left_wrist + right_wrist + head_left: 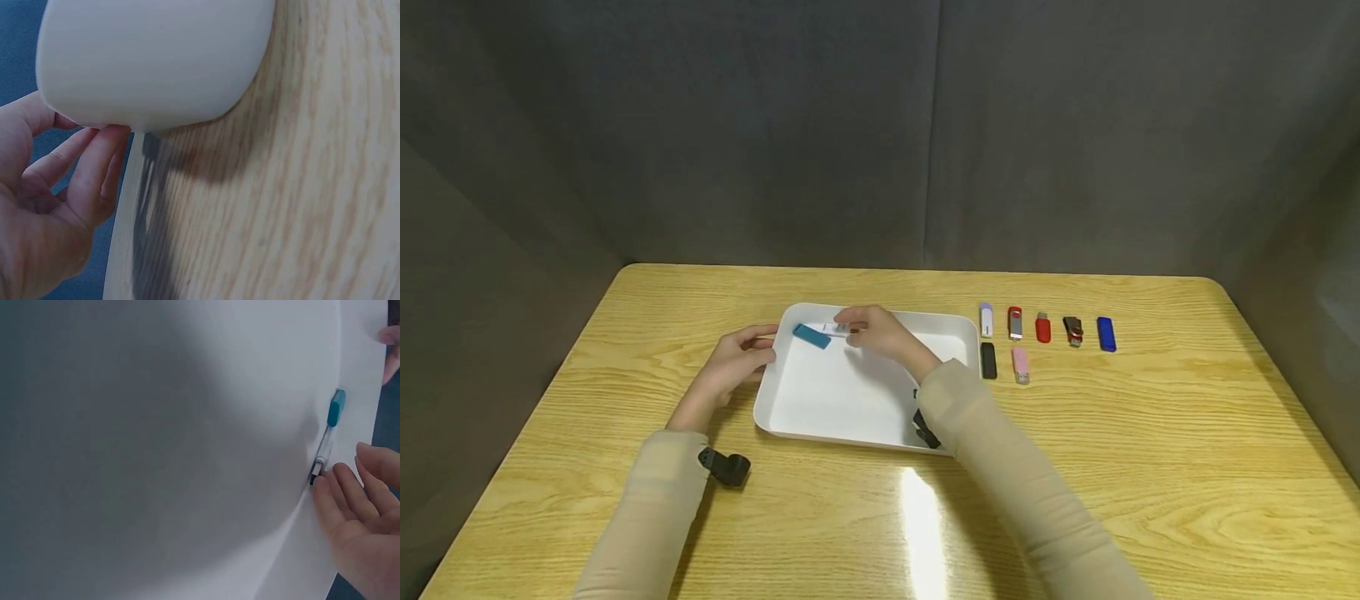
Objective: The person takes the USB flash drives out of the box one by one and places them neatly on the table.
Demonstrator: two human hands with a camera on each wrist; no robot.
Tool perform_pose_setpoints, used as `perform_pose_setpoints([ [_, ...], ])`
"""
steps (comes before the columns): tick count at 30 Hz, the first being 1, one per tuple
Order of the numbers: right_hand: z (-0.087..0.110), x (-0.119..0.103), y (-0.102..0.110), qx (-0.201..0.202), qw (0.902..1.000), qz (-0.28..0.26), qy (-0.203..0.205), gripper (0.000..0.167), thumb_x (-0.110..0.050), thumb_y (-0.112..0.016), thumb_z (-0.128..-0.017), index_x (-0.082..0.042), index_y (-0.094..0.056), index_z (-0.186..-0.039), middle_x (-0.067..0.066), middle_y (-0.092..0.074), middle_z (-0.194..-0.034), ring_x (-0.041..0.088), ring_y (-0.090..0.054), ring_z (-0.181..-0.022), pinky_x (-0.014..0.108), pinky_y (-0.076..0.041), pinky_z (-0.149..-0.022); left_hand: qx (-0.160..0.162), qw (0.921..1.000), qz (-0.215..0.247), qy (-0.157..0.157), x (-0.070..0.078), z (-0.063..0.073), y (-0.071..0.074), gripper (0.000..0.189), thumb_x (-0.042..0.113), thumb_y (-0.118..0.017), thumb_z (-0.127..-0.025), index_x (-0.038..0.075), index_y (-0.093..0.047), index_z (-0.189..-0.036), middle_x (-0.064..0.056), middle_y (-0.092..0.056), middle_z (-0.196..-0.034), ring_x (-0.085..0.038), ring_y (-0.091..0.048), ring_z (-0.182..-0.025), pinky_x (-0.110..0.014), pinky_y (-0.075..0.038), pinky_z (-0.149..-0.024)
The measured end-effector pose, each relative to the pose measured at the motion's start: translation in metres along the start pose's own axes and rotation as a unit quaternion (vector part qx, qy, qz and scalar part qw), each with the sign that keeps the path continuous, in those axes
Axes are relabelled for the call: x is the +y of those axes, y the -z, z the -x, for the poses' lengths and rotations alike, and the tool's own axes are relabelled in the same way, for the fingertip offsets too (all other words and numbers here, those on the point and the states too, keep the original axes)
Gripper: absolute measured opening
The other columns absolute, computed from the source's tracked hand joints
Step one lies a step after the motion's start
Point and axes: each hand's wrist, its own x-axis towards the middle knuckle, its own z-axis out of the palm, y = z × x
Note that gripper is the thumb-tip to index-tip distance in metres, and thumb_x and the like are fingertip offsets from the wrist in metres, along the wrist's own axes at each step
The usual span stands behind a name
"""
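Note:
Inside a white tray (pixel 850 392) lie a teal USB stick (pixel 812 336) and, beside it, a white USB stick (pixel 831 330) near the back wall. My right hand (pixel 880 333) reaches over the tray. In the right wrist view its fingertips are right at the end of the white stick (pixel 324 450), with the thumb spread apart from them; the teal stick (pixel 336 407) lies beyond. At the tray's left wall, my left hand (pixel 733 362) touches the outside with its fingertips. The left wrist view has its fingers (pixel 94 169) against the tray's outer wall (pixel 156 62).
Right of the tray, USB sticks lie in two rows: lilac-white (pixel 987 320), red-silver (pixel 1015 322), red (pixel 1043 327), black-red (pixel 1073 331) and blue (pixel 1107 334) behind, black (pixel 988 361) and pink (pixel 1020 365) in front. Dark cloth (pixel 775 133) stands behind the wooden table (pixel 820 517).

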Motion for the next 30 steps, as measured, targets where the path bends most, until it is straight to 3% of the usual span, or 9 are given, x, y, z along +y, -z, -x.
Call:
perform_pose_setpoints([
  [8, -0.0003, 0.0044, -0.0029, 0.007, 0.9965, 0.082, 0.013, 0.035, -0.001, -0.053, -0.092, -0.002, -0.060, -0.126, 0.014, -0.058, -0.134, 0.027, -0.055, -0.120, 0.037, -0.047, -0.101, 0.005, 1.0000, -0.002, 0.007, -0.0005, 0.0001, -0.0022, 0.056, 0.006, -0.050, -0.087, 0.001, -0.042, -0.142, -0.026, -0.049, -0.129, -0.014, -0.064, -0.086, -0.026, -0.058, -0.076],
  [20, -0.0011, 0.0073, -0.0077, 0.078, 0.9932, 0.085, -0.020, 0.019, -0.002, -0.065, -0.086, 0.000, -0.069, -0.105, 0.015, -0.069, -0.106, 0.023, -0.062, -0.097, 0.024, -0.052, -0.078, 0.013, 0.9998, -0.013, 0.007, 0.0006, 0.0014, -0.0020, 0.056, 0.007, -0.050, -0.087, 0.003, -0.042, -0.143, -0.026, -0.049, -0.130, -0.021, -0.063, -0.095, -0.026, -0.058, -0.077],
  [30, 0.0000, 0.0085, -0.0064, 0.068, 0.9928, 0.092, -0.034, 0.023, 0.000, -0.068, -0.083, -0.001, -0.068, -0.106, 0.012, -0.067, -0.099, 0.015, -0.056, -0.084, 0.017, -0.046, -0.068, 0.014, 0.9998, -0.016, 0.006, 0.0005, 0.0014, -0.0024, 0.056, 0.007, -0.050, -0.088, 0.003, -0.042, -0.143, -0.026, -0.049, -0.130, -0.021, -0.063, -0.096, -0.027, -0.058, -0.078],
])
